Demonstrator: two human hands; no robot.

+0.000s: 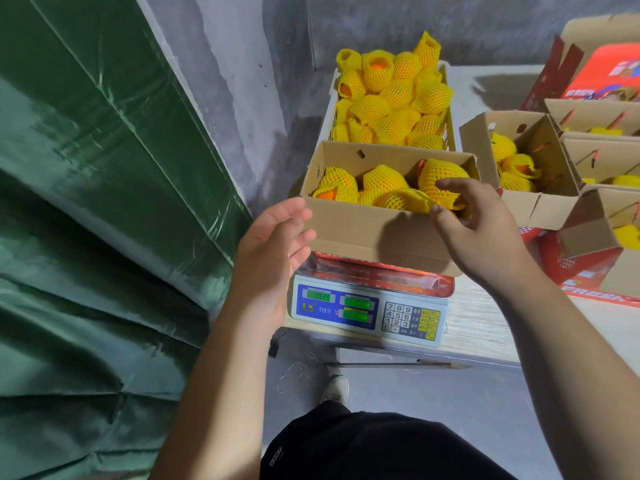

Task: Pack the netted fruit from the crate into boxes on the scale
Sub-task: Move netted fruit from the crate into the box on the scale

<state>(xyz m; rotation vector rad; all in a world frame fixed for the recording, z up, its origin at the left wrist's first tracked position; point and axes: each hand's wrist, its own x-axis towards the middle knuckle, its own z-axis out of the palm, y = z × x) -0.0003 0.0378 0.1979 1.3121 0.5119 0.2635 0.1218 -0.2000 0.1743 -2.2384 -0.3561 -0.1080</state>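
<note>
Both hands frame the cardboard box [377, 233] on the scale [367, 311]: left hand [277, 237] flat-fingered at nine o'clock, right hand [474, 223] loosely curled over netted fruit [401, 199]. Settle it gently; crate [453, 133] waits at twelve.

A fruit-packing room or storeroom: bare grey cement walls [450, 26], a green tarpaulin [86, 202], a white plastic crate [454, 133] heaped with yellow foam-netted fruit [391, 95], open brown cardboard boxes [540, 199] in rows, and a white-and-blue electronic price scale [367, 311] on the tabletop [485, 327].
</note>
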